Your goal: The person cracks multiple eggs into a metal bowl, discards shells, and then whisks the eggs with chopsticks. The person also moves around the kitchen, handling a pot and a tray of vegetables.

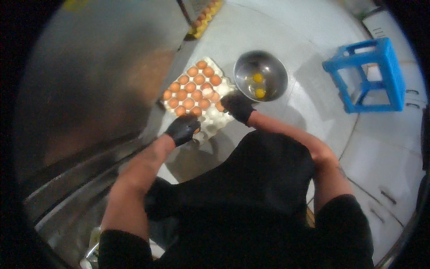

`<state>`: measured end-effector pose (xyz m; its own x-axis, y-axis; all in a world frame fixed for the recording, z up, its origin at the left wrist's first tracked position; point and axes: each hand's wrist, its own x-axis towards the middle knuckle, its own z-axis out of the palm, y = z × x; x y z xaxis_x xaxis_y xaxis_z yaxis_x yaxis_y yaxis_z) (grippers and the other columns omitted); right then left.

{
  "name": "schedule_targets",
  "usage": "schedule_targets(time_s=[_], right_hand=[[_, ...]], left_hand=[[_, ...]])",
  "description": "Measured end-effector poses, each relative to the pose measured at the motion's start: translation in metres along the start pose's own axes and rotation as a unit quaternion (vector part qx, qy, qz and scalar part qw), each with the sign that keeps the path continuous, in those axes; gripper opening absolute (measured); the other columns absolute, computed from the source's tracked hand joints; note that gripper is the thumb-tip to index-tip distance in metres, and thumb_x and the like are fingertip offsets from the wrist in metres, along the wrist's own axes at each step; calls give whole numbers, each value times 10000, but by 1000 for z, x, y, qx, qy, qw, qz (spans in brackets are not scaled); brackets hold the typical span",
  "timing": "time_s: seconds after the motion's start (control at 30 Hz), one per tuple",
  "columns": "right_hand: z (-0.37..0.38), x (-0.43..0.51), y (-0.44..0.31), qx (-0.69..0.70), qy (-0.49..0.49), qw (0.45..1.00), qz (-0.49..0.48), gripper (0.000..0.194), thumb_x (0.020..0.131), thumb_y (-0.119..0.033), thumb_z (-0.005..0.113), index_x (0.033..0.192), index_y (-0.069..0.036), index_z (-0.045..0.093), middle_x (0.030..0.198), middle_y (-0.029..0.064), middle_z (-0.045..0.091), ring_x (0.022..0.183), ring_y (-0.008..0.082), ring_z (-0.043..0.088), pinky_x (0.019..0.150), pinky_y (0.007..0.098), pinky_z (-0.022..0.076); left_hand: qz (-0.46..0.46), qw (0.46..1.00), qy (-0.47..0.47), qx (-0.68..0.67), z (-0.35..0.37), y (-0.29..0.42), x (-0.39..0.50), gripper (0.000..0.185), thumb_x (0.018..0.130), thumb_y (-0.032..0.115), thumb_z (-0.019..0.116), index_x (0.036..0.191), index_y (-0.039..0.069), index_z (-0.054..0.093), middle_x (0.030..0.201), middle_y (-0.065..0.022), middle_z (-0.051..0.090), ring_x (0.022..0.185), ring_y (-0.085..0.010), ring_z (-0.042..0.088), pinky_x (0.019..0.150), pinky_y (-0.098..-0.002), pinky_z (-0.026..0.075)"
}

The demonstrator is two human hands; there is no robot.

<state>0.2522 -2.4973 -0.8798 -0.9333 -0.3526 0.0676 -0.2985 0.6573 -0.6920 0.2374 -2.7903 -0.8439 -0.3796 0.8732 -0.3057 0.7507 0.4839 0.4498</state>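
My left hand [184, 130], in a black glove, is at the near left edge of a pulp egg tray [218, 122], its fingers closed around a brown egg [197, 130]. At the tray's right side is my right hand [238, 107], also black-gloved; an egg [220, 106] shows beside its fingertips, and whether they grip it is unclear. Brown eggs [190, 87] fill most of the tray, and a pale shell piece [208, 92] lies among them. Just beyond my right hand stands a metal bowl [243, 67] with two yolks [258, 78] and egg white inside.
A blue plastic stool [391, 74] is at the right on the tiled floor. Along the left runs a large metal surface [100, 84]. Farther off, beside it, is a yellow tray [205, 23] of eggs.
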Motion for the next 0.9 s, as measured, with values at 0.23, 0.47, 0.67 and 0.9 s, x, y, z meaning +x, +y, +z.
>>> schedule_targets(time_s=[0.23,0.47,0.67,0.9], right_hand=[[-11,-14,-30,160,-87,983,-8,504,884,-294,699,1348,-127,593,1201,142,681,1074,336,659,915,428,522],[-70,-25,-35,167,-23,983,71,416,886,-207,737,1250,-41,622,1146,170,688,1057,307,663,898,409,517],[-105,-43,2,110,42,987,110,306,941,-227,662,1185,-47,628,1085,199,688,1013,347,666,862,419,520],[-167,-62,67,-21,67,960,270,294,970,-263,585,1200,-81,607,1094,205,669,1032,403,635,881,448,514]], left_hand=[[-95,970,146,-172,-38,43,24,392,790,183,762,1128,38,627,1041,-166,662,1013,-368,648,869,-442,521],[-135,886,182,-405,-39,54,92,403,903,179,717,1251,14,600,1175,-114,666,1070,-224,662,892,-352,536],[-145,778,120,-599,-43,70,159,390,1015,163,507,1385,51,556,1328,-135,619,1126,-212,649,896,-315,539],[-118,980,65,-147,-48,66,198,397,964,377,556,1248,116,652,1239,-165,656,1154,-355,618,977,-447,489]])
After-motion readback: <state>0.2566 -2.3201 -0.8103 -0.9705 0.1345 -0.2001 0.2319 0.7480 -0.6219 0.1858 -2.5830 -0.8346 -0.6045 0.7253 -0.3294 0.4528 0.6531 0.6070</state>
